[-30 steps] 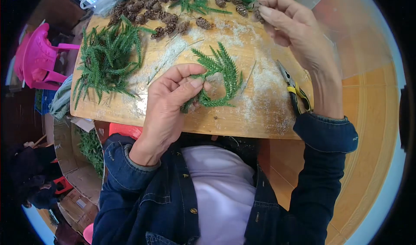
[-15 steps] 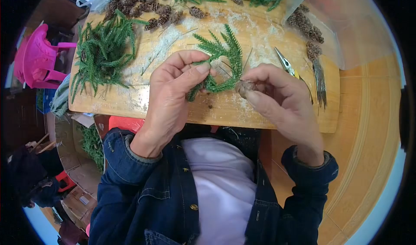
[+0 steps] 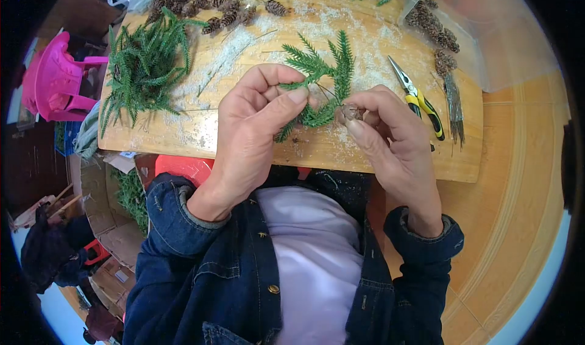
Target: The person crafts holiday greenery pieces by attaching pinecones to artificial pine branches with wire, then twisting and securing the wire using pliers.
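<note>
My left hand (image 3: pixel 259 110) pinches a green artificial pine sprig (image 3: pixel 343 64) between thumb and forefinger. The sprig is bent into a rough ring, with two tips pointing up. In my right hand (image 3: pixel 396 141) a small brown pine cone (image 3: pixel 351 112) is gripped by thumb and fingers, close against the ring's right side. A thin wire crosses the middle of the ring. Both hands are above the front part of the wooden table (image 3: pixel 195 135).
Left of my hands lies a heap of green sprigs (image 3: pixel 146 71). Several pine cones (image 3: pixel 228 17) are spread at the back. Yellow-black pliers (image 3: pixel 420 98) and a bundle of wires (image 3: pixel 454 110) lie on the right, near a clear plastic box (image 3: pixel 481 46). White flakes cover parts of the wood.
My right hand and the pine cone have come slightly inward, nearer my left hand. The ring has shifted a little to the right. More of the pliers shows now.
</note>
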Motion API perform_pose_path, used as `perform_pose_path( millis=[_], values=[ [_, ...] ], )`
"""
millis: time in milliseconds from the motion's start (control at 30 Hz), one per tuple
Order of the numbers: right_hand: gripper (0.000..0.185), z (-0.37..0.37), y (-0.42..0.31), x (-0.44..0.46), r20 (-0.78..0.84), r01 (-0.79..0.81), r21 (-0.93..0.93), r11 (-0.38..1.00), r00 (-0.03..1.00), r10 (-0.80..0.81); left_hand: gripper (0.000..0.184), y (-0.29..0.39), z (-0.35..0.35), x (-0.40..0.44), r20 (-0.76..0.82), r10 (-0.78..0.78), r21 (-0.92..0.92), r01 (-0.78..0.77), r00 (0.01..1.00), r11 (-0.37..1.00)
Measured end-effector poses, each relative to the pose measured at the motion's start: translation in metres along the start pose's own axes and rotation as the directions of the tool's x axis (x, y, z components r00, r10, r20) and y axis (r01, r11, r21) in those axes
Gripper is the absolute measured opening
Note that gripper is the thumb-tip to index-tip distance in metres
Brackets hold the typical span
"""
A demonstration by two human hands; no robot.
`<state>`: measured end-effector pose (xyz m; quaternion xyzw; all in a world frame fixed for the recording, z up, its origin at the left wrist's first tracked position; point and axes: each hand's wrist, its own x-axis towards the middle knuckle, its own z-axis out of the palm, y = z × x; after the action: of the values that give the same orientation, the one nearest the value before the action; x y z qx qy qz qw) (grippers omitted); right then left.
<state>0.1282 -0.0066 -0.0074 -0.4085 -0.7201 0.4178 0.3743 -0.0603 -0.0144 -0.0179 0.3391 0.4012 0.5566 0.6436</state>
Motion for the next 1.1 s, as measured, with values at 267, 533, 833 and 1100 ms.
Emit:
perform_pose_path(
  millis=[267,533,833,1100],
  values=[
    [0.018,0.003,0.001,0.0,0.004,0.045,-0.092,0.995,0.999,-0.045,0.017,-0.003,0.002,-0.004,0.021,-0.027,-0.048,0.028,0.999,0.998],
    [0.022,0.013,0.001,0.007,-0.133,0.178,-0.184,0.967,0.97,-0.204,0.017,-0.005,0.006,-0.005,0.026,-0.007,-0.027,0.008,1.0,1.0],
    [0.017,0.014,0.01,0.006,-0.09,0.152,-0.15,0.977,0.982,-0.167,0.016,-0.011,0.007,-0.006,0.013,0.02,-0.023,-0.02,1.0,1.0],
    [0.019,0.017,0.012,0.003,-0.135,0.219,-0.192,0.957,0.96,-0.246,0.016,-0.01,0.009,-0.007,0.042,-0.052,0.031,0.05,0.998,0.998]
  ],
)
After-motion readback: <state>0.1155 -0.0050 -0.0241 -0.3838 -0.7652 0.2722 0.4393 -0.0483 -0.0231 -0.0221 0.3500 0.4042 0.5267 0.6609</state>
